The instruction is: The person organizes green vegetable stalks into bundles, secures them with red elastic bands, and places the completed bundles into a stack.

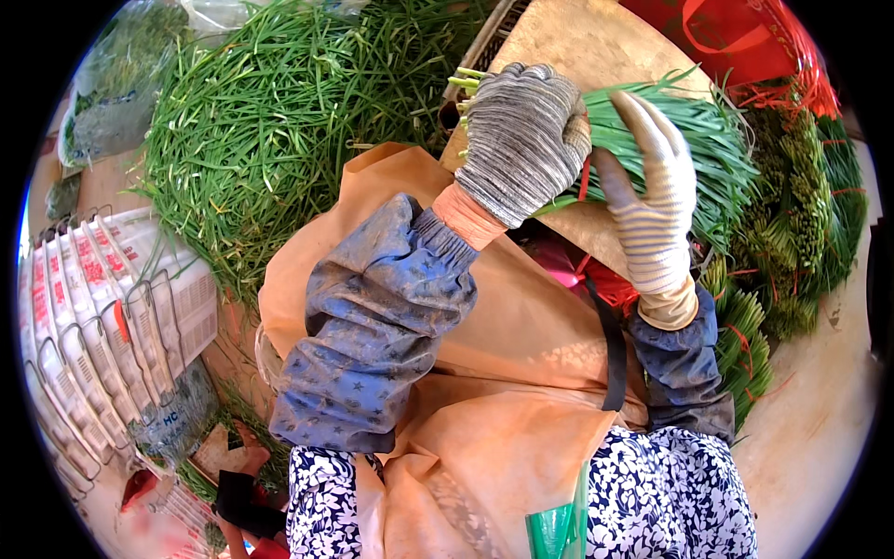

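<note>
My left hand [527, 143], in a grey striped knit glove, is closed around the stem end of a bunch of garlic chives [709, 164]. Cut pale stems poke out to its left. Leaves fan out rightward over a worn wooden board [580, 42]. A red tie [584, 178] shows at the bunch beside my left fingers; how far it wraps around is hidden. With thumb and fingers spread, my right hand [653, 199], in a cream striped glove, is over the leaves just right of the tie. Whether it touches them, I cannot tell.
A large heap of loose chives [279, 126] lies at the left. Tied bundles [782, 230] are stacked at the right, below a red bag [733, 35]. White cartons [119, 293] with wire racks stand at lower left, near another person's arm [241, 503]. An orange apron [489, 335] covers my lap.
</note>
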`<act>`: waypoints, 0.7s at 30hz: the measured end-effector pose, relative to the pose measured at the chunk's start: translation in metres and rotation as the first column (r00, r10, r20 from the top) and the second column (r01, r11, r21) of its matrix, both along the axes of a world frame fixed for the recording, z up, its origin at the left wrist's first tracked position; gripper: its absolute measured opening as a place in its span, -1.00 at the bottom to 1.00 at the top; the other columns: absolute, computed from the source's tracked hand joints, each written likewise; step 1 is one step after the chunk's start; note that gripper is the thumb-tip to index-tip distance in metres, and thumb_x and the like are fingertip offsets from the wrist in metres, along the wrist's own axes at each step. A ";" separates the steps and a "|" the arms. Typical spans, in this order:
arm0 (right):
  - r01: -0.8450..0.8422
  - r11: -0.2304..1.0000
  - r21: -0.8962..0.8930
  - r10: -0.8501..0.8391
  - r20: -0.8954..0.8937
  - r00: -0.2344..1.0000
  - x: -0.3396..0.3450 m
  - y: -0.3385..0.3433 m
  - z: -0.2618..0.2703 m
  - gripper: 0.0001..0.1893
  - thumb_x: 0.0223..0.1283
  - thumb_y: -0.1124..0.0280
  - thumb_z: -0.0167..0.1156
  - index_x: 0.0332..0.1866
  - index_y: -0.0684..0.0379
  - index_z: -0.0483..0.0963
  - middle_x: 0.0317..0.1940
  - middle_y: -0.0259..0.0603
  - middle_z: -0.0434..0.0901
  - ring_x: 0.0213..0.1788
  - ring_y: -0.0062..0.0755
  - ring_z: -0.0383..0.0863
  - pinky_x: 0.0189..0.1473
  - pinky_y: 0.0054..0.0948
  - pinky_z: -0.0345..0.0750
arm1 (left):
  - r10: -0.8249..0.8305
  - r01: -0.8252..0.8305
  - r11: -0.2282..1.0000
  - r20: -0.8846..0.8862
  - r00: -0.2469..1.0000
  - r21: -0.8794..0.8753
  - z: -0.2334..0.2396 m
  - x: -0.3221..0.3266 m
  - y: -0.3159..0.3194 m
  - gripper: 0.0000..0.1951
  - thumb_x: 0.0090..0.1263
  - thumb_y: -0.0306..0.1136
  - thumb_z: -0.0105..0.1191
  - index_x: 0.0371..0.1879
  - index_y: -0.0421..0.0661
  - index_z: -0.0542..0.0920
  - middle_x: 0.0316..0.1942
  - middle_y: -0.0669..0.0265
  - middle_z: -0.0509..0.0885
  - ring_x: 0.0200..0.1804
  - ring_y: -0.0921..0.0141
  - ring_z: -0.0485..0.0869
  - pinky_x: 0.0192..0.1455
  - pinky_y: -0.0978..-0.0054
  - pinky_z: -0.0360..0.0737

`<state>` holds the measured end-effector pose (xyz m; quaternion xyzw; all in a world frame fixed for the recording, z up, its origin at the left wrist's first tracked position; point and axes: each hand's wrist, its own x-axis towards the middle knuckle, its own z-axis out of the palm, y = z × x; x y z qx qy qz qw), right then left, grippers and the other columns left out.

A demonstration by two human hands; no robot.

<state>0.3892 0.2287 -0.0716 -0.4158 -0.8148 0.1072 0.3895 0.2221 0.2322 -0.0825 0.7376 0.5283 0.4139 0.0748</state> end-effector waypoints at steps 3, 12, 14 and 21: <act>-0.054 0.922 -0.383 -0.045 -0.244 0.969 -0.033 -0.008 -0.010 -0.40 -0.03 0.68 0.23 0.24 0.17 0.38 -0.13 -0.06 0.59 -0.18 -0.28 0.61 -0.07 -0.46 0.52 | -0.011 0.011 0.999 0.011 1.000 0.043 0.000 0.001 0.004 -0.90 0.09 -0.40 0.20 -0.46 -0.12 0.59 -0.46 0.18 0.58 -0.34 0.15 0.57 -0.23 0.23 0.50; -0.226 0.511 -0.829 -0.347 -0.440 0.828 -0.016 0.018 0.007 -0.80 0.24 0.44 0.12 -0.07 0.20 0.58 -0.50 -0.39 0.59 -0.59 -0.75 0.43 -0.55 -0.74 0.30 | -0.229 -0.024 0.941 -0.690 0.687 -0.337 0.010 -0.004 -0.025 0.24 -0.33 0.35 0.32 0.40 -0.10 0.12 0.33 0.10 0.27 0.38 -0.01 0.16 0.39 -0.13 -0.01; -0.227 0.541 -0.810 -0.322 -0.448 0.834 -0.025 0.022 0.009 -0.79 0.25 0.44 0.10 -0.07 0.20 0.58 -0.50 -0.40 0.59 -0.60 -0.76 0.41 -0.55 -0.74 0.29 | -0.178 -0.068 0.951 -0.716 0.675 -0.302 0.000 -0.010 -0.020 0.22 -0.29 0.28 0.36 0.41 -0.08 0.10 0.34 0.11 0.25 0.39 -0.05 0.10 0.36 -0.20 -0.01; -0.237 0.574 -0.784 -0.309 -0.476 0.823 -0.032 0.016 0.019 -0.80 0.26 0.49 0.06 -0.10 0.19 0.59 -0.55 -0.45 0.53 -0.62 -0.79 0.35 -0.56 -0.76 0.26 | -0.196 -0.063 0.897 -0.522 0.830 -0.438 0.000 -0.010 0.005 -0.17 -0.23 -0.01 0.41 0.10 -0.07 0.40 -0.06 0.18 0.55 0.05 0.20 0.55 0.10 0.15 0.46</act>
